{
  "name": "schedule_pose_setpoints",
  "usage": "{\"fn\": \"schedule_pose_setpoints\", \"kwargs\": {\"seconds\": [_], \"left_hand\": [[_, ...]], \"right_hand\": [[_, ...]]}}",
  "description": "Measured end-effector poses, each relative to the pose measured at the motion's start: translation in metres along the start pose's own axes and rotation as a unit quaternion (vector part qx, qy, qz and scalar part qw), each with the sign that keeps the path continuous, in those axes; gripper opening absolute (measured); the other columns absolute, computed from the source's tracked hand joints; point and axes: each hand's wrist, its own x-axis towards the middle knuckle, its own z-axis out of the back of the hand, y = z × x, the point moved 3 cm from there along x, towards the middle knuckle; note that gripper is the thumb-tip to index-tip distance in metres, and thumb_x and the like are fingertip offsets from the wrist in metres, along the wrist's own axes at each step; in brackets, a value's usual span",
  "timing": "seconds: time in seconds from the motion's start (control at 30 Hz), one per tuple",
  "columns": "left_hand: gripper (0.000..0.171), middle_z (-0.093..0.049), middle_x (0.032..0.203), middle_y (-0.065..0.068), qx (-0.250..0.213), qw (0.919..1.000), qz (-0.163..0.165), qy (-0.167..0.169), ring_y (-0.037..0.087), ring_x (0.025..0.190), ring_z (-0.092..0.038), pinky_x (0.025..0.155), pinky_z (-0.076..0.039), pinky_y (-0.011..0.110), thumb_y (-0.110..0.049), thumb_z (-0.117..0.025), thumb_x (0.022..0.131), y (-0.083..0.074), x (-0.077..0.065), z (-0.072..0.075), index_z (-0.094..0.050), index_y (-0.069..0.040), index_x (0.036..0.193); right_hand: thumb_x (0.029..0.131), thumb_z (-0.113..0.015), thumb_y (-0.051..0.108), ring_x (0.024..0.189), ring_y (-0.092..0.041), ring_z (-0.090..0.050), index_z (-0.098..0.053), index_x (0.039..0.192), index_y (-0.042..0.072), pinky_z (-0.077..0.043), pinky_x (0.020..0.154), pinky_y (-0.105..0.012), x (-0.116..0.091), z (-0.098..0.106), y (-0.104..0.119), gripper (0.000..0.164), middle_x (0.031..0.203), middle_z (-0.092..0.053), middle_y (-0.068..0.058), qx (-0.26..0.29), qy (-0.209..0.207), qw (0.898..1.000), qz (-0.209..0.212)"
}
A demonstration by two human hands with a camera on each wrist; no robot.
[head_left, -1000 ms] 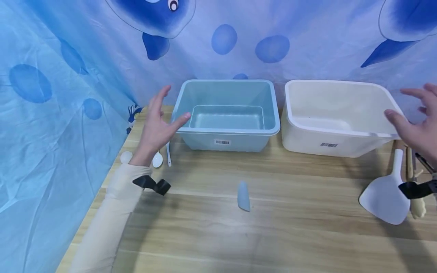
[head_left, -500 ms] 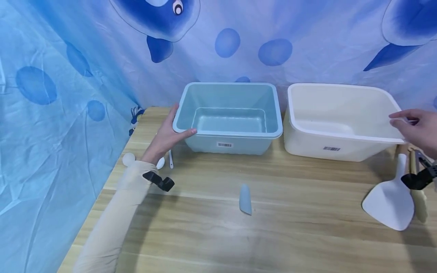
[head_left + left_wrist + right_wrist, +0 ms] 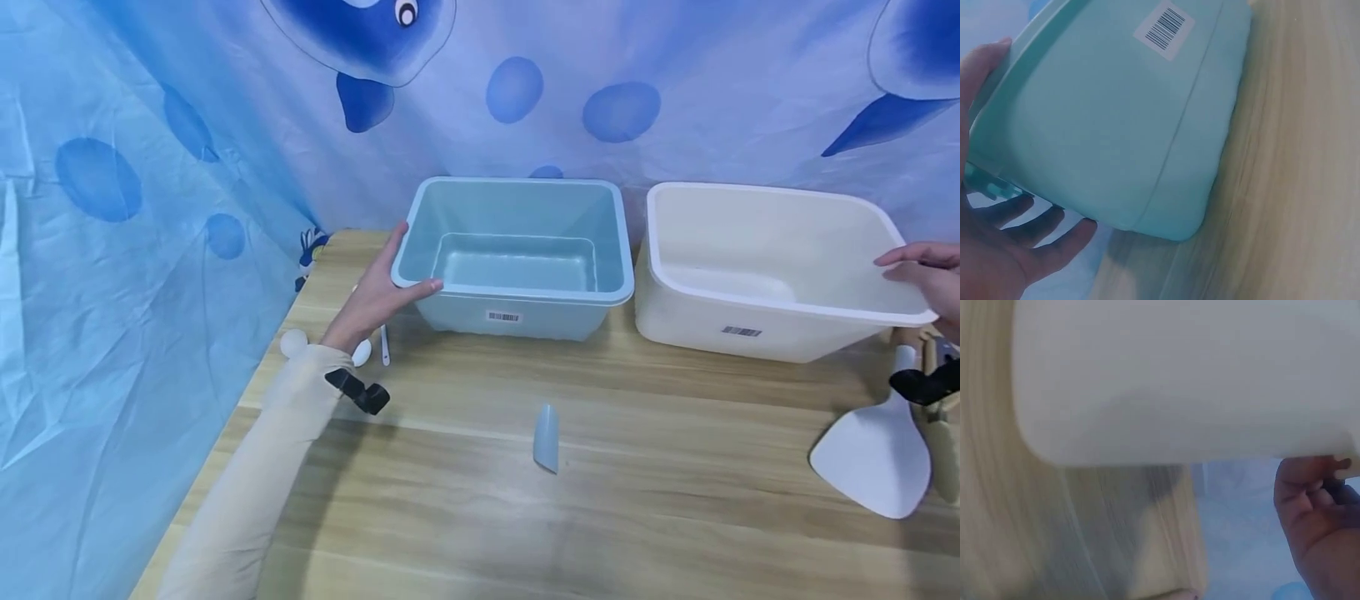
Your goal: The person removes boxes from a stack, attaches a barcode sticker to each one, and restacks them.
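My left hand point(image 3: 378, 293) holds the left end of a light blue plastic basin point(image 3: 457, 308). In the left wrist view its thumb lies at the rim and its other fingers touch the end wall from below. To the right stands a white plastic basin point(image 3: 693, 321). My right hand point(image 3: 933, 279) pinches this basin's right-hand rim; the right wrist view shows bent fingers point(image 3: 1300, 497) under the edge. Both basins stand side by side at the back of the wooden table, with nothing visible inside them.
A white turner point(image 3: 873, 458) lies at the right, beside partly hidden wooden-handled tools. A small blue-grey curved piece point(image 3: 547, 439) lies mid-table. White spoons point(image 3: 362, 353) and a white round item point(image 3: 293, 342) are near the left wrist. A blue patterned curtain point(image 3: 562, 83) hangs behind.
Both hands have moved in from beside the basins and taken hold of their outer ends. The whole view has shifted slightly, and the basins show no clear movement on the table.
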Motion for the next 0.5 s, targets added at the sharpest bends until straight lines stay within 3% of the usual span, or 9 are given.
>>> {"fn": "schedule_pose_setpoints", "kwargs": {"seconds": [0.1, 0.3, 0.4, 0.5], "left_hand": [[0.102, -0.025, 0.158, 0.007, -0.001, 1.0, 0.008, 0.005, 0.031, 0.141, -0.032, 0.112, -0.031, 0.058, -0.035, -0.076, 0.082, -0.003, -0.001, -0.001, -0.004, -0.034, 0.155], [0.098, -0.024, 0.158, 0.013, 0.016, 0.9998, 0.012, 0.005, 0.034, 0.143, -0.03, 0.113, -0.029, 0.059, -0.028, -0.072, 0.086, -0.021, -0.012, -0.001, -0.003, -0.022, 0.156], [0.098, -0.024, 0.158, 0.014, 0.018, 0.9998, 0.007, 0.006, 0.035, 0.143, -0.03, 0.113, -0.029, 0.059, -0.027, -0.071, 0.087, -0.022, -0.012, -0.001, -0.002, -0.021, 0.156], [0.1, -0.024, 0.158, 0.011, 0.017, 0.9998, 0.006, 0.007, 0.033, 0.143, -0.031, 0.112, -0.031, 0.059, -0.031, -0.073, 0.085, -0.013, -0.006, -0.003, -0.003, -0.025, 0.156]], "right_hand": [[0.094, -0.057, -0.002, 0.053, -0.008, -0.068, -0.076, 0.089, 0.017, -0.051, 0.039, -0.026, 0.017, 0.015, -0.027, 0.027, 0.074, -0.072, 0.013, 0.104, 0.016, 0.994, -0.006], [0.093, -0.056, -0.005, 0.053, -0.009, -0.069, -0.076, 0.088, 0.014, -0.051, 0.039, -0.026, 0.03, 0.02, -0.043, 0.028, 0.073, -0.074, 0.009, 0.136, 0.019, 0.991, 0.002], [0.092, -0.054, -0.007, 0.051, -0.011, -0.068, -0.076, 0.086, 0.014, -0.05, 0.037, -0.026, 0.024, 0.016, -0.034, 0.031, 0.071, -0.073, 0.006, 0.167, 0.031, 0.986, -0.009], [0.093, -0.052, -0.007, 0.048, -0.008, -0.066, -0.075, 0.08, 0.018, -0.049, 0.037, -0.022, 0.004, 0.002, -0.005, 0.036, 0.067, -0.071, 0.009, 0.157, 0.044, 0.986, -0.02]]}}
